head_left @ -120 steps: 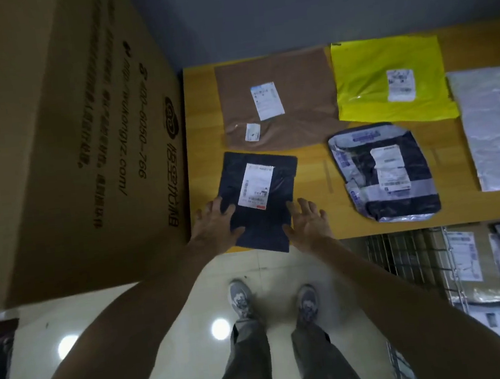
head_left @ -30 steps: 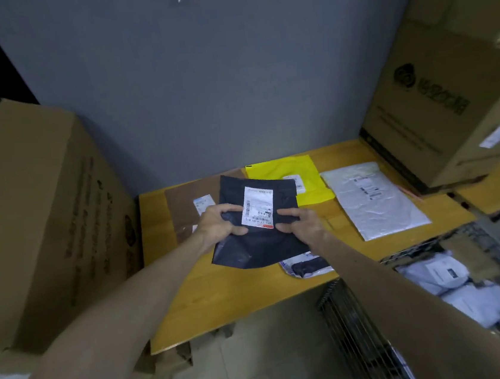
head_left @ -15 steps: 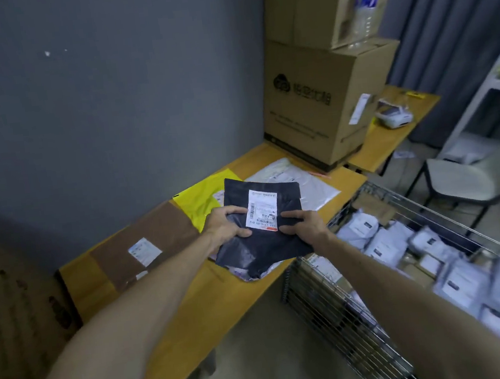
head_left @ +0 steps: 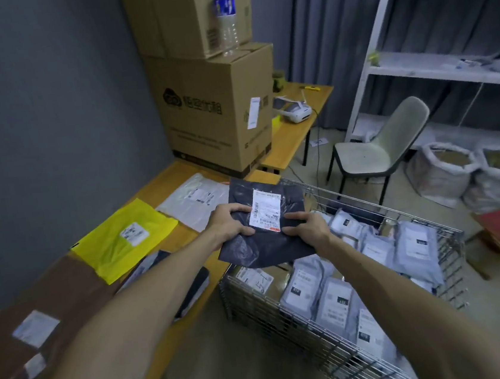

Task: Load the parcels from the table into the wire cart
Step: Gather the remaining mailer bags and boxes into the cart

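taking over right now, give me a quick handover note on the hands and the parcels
Left hand: grips the dark parcel at its left side.
Right hand: grips its right side, beside the label.
Dark parcel: held in the air over the wire cart, at the corner next to the table, not released.
Done: the cart already holds many grey parcels.
Left: drop the dark one in, then load the yellow parcel, white parcel, brown parcel and a dark-and-grey parcel partly hidden under the left forearm, all on the table.
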